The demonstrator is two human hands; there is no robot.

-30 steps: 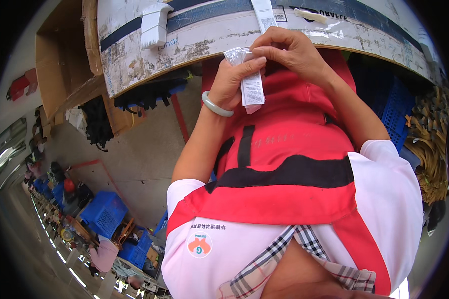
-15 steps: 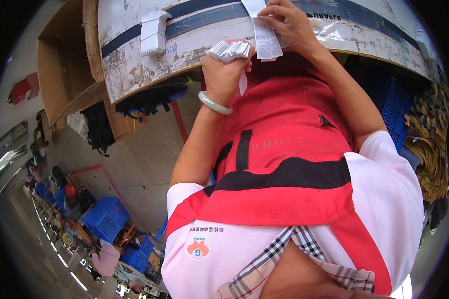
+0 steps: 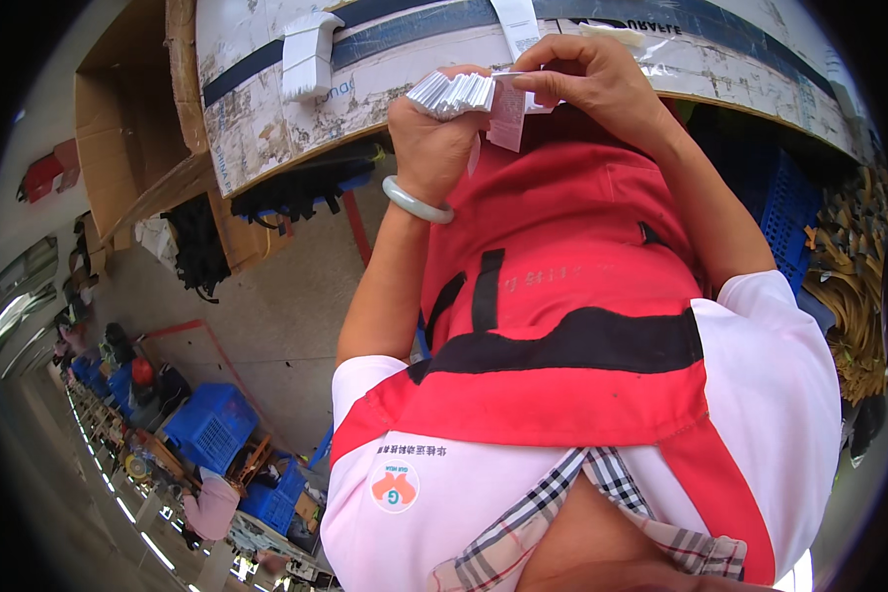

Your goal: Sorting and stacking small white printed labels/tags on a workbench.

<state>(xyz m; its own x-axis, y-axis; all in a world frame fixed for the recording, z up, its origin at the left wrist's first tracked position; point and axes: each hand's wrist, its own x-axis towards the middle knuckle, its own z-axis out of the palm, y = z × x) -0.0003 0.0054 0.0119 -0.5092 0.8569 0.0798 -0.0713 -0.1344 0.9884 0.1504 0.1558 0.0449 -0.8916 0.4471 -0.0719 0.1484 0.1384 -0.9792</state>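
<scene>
My left hand [image 3: 432,140], with a pale bangle at its wrist, is closed round a bundle of folded white labels [image 3: 454,94] whose folded edges face up. My right hand [image 3: 602,84] pinches the edge of a thin printed label [image 3: 506,120] close beside that bundle. The label hangs down between the two hands, over the red apron. Beyond the right fingers a pile of long white printed labels [image 3: 516,22] lies on the worktable [image 3: 266,138]. Left of my left hand rests another bundle of white labels [image 3: 308,64], tied round with a thin band.
An open cardboard box [image 3: 128,128] stands at the table's left. Black straps [image 3: 296,197] hang beneath the table edge. A blue crate [image 3: 785,222] and a heap of brown strips [image 3: 849,306] are at the right. Far lower left, a person [image 3: 210,505] sits near blue crates [image 3: 212,424].
My right hand has come off the pile on the table and moved down and nearer to my left hand, with a label pinched in it. The left hand still grips its bundle.
</scene>
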